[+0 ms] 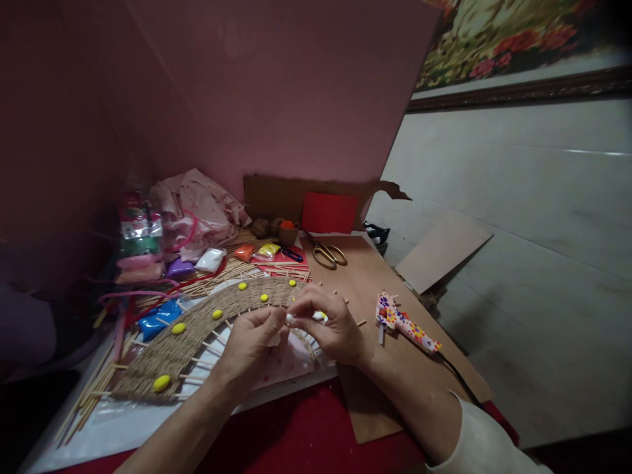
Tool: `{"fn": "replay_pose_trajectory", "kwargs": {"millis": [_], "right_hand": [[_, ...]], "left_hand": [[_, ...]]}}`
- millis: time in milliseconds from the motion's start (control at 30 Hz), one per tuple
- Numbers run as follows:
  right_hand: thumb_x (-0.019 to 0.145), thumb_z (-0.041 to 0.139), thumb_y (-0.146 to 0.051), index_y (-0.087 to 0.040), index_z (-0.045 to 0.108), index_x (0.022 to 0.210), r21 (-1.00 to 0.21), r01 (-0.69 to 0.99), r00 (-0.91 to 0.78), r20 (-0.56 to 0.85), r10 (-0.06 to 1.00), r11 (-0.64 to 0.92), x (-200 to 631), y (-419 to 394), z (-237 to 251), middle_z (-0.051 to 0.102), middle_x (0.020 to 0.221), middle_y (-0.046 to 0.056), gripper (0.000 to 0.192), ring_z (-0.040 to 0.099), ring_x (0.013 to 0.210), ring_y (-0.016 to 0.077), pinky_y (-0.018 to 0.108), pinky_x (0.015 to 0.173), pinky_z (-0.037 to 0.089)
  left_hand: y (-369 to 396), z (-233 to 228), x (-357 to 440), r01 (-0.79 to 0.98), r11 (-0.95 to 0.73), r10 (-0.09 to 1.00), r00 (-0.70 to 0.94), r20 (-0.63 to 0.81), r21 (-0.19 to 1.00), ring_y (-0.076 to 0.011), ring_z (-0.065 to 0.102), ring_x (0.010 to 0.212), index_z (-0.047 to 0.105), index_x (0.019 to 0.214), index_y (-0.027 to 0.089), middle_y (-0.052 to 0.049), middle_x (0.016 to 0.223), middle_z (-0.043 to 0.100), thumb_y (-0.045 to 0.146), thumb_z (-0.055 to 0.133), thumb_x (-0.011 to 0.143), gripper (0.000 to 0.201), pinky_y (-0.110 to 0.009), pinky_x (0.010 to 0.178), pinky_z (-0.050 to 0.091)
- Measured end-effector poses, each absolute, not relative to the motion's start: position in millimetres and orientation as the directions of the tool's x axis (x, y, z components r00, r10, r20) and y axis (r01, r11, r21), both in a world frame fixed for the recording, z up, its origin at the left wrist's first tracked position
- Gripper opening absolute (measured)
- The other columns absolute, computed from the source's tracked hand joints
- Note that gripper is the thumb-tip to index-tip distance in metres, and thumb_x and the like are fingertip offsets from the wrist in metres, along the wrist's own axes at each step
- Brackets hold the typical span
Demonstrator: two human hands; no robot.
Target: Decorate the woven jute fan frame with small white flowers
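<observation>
My left hand and my right hand meet over the front of the work, fingertips pinched together. Between them is a small white piece of what looks like modelling clay. Under my hands lies a curved band of woven brown twine, with wooden sticks poking out along its edges. Several yellow discs dot the band. A white and yellow bit shows behind my right fingers, partly covered. The band's right end is largely hidden by my right hand.
Packets of coloured clay, among them a blue one and a white one, lie behind the band. Gold-handled scissors and a flower-patterned glue gun rest on brown board. Loose sticks lie left.
</observation>
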State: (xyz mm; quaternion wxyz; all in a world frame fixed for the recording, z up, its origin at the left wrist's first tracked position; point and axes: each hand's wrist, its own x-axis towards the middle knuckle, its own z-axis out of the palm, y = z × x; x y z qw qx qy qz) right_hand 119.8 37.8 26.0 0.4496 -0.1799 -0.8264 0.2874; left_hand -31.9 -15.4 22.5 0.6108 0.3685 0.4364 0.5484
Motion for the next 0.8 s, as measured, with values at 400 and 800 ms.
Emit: {"fn": "replay_pose_trajectory", "kwargs": {"millis": [400,800], "right_hand": [[0.081,0.066,-0.023,-0.021,0.066,0.093,-0.665,0.021,-0.536,0.623,0.569,0.747,121.2,42.3,21.1,0.057,0.084,0.003,0.013,0.053,0.072,0.0129,0.026,0.062,0.046],[0.082,0.063,-0.025,-0.019,0.064,0.093,-0.664,0.039,-0.557,0.606,0.567,0.747,121.0,39.8,23.6,0.059,0.083,0.003,0.013,0.054,0.072,0.0133,0.027,0.062,0.046]], "left_hand": [[-15.0,21.1,-34.3,-0.348,0.126,0.992,0.031,-0.123,0.929,-0.0047,0.034,0.042,0.058,0.057,0.013,0.004,0.046,0.046,0.043,0.078,0.06,0.037,-0.019,0.043,0.023],[-14.1,21.2,-34.1,-0.335,0.103,0.994,0.011,-0.105,0.937,-0.0049,0.033,0.042,0.057,0.056,0.013,0.004,0.046,0.046,0.043,0.078,0.06,0.036,-0.02,0.043,0.021]]}}
